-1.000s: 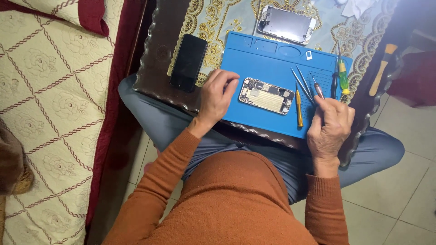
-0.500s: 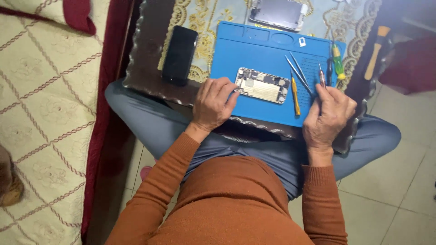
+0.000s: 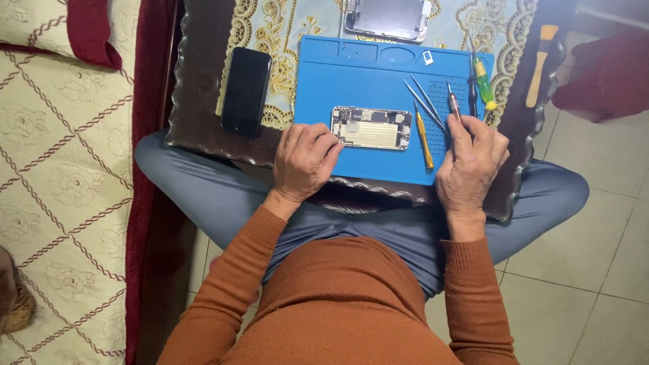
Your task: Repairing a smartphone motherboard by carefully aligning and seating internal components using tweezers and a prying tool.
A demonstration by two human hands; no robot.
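Left hand (image 3: 303,161) rests curled at the opened phone (image 3: 371,128) – back off, circuitry showing, mid blue mat (image 3: 365,74). Right hand (image 3: 471,160) pinches a small screwdriver (image 3: 451,105) – tip hard to see; detached screen (image 3: 388,16) cropped at top.

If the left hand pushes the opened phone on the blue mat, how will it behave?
The opened phone lies flat, so it probably slides, not tips. The blue mat may grip it. Exposed inner parts look fragile. The left hand touches its end.

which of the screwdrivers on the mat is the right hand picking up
The dark-handled screwdriver, pinched by the right hand. The yellow one and green one lie untouched.
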